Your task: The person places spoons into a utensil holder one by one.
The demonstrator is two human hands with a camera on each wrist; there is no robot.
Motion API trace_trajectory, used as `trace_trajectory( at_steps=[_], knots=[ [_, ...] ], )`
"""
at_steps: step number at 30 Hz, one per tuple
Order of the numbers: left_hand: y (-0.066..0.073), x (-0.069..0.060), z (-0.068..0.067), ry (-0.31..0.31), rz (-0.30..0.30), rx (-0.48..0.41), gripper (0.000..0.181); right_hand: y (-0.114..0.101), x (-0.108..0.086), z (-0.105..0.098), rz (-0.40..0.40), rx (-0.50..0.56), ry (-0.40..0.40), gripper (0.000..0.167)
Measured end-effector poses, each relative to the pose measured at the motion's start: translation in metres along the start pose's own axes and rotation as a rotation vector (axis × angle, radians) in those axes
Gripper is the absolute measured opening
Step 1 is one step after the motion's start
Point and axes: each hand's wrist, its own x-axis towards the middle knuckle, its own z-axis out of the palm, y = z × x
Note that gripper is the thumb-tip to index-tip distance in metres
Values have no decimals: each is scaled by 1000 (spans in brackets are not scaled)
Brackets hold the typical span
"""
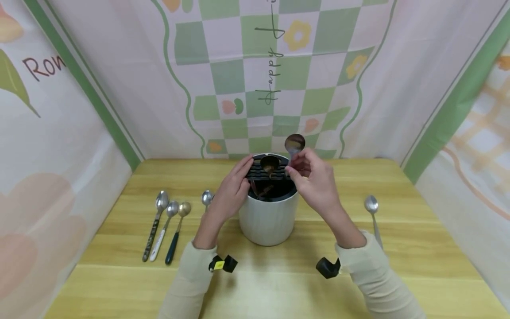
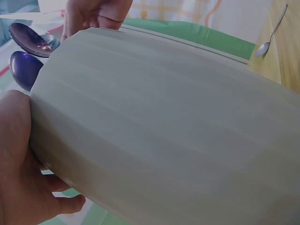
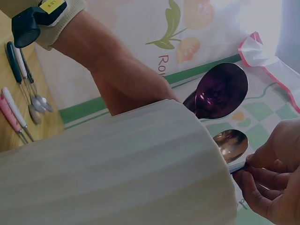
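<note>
My right hand [image 1: 318,181] pinches the handle of a spoon [image 1: 295,144] at the right rim of a white ribbed utensil holder [image 1: 268,226]. In the right wrist view this spoon's bronze-coloured bowl [image 3: 232,144] stands just beyond the fingertips. My left hand [image 1: 231,190] holds the holder's left side near the rim. A black slotted insert [image 1: 259,172] spans the back of its opening. Another spoon, with a large dark bowl [image 1: 270,164], stands there between both hands; the right wrist view shows that bowl [image 3: 222,91] glossy purple. Its handle is mostly hidden inside.
Left of the holder lie a spoon with a dark patterned handle [image 1: 150,237], a white-handled spoon [image 1: 159,243] and a green-handled spoon [image 1: 172,248]. Another spoon [image 1: 206,197] is partly behind the left arm. One metal spoon [image 1: 372,206] lies right. Printed curtains [image 1: 279,79] enclose the wooden table [image 1: 275,283].
</note>
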Motion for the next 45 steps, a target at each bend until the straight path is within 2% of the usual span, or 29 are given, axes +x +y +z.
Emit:
trace_trajectory(
  at_steps=[26,39,45],
  knots=[
    [0,1,0,7,1,13,55,4,-5,8,-8,-62,-40,10],
    [0,0,2,15,2,5,55,6,-7,11,-18,-61,-45,21],
    [0,0,2,15,-2,4,55,6,-8,11,-34,-68,-44,21]
  ],
)
